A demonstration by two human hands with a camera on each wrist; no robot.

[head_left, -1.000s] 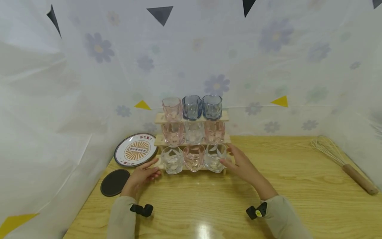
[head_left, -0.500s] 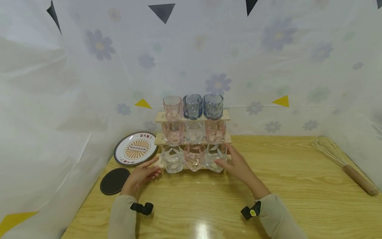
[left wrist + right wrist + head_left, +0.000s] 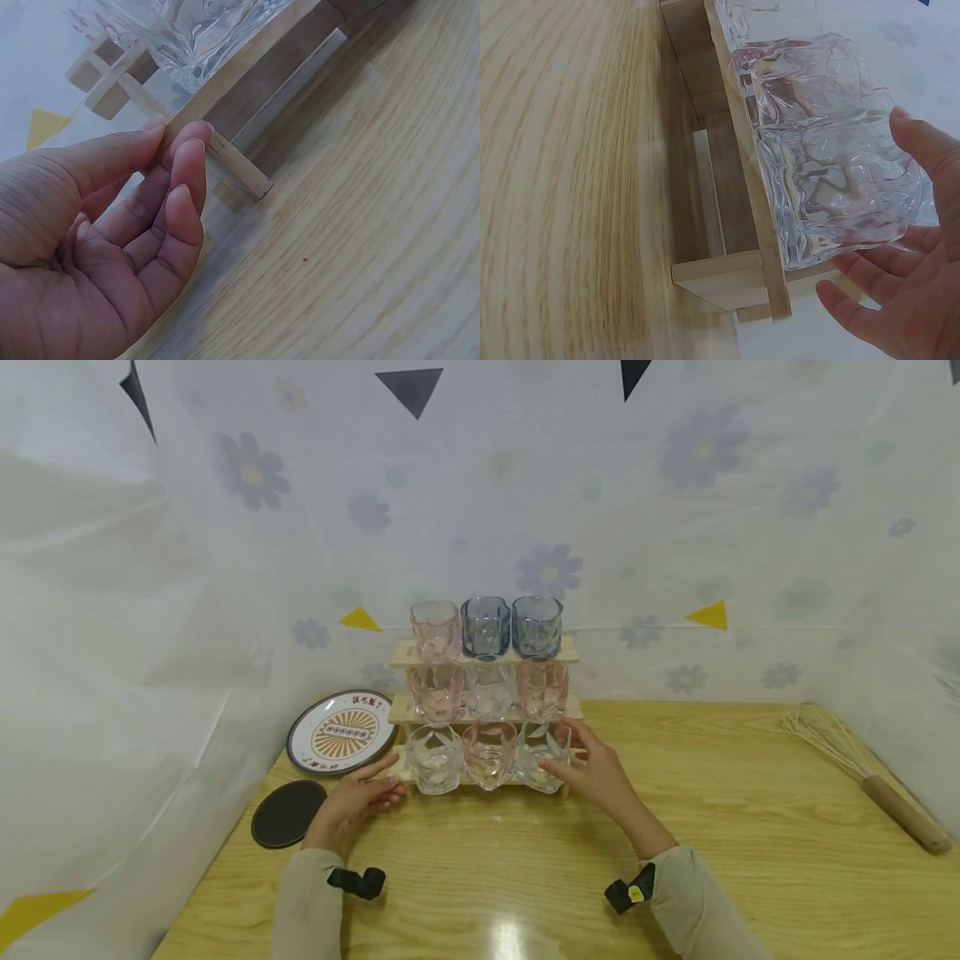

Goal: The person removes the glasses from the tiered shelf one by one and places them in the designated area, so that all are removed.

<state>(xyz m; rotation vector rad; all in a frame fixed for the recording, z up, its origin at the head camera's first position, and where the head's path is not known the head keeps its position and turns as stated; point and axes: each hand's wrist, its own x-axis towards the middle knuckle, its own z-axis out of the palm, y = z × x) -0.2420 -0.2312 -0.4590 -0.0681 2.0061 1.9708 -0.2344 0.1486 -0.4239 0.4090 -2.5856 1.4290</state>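
A three-tier wooden rack [image 3: 397,711] holds several faceted glasses. On its lowest tier stand a clear glass [image 3: 435,762], a pink glass [image 3: 489,757] and another clear glass [image 3: 534,752] at the right end. My left hand [image 3: 358,802] pinches the left end of that tier between thumb and index finger, the other fingers loosely curled. Round the right-hand clear glass bends my right hand [image 3: 600,777], thumb at the front and fingers at the side and back. This glass [image 3: 832,180] sits on the tier in the right wrist view; some fingertips are hidden behind it.
Left of the rack lie a patterned plate [image 3: 378,718] and a black round mat [image 3: 288,815]. A whisk [image 3: 892,802] with a wooden handle lies at the table's far right. Pink, clear and blue glasses [image 3: 537,628] fill the upper tiers, before a floral curtain [image 3: 465,477].
My right hand has moved slightly left, from beside the right-hand clear glass to around it. My left hand stays at the rack's end, and the glasses keep their places.
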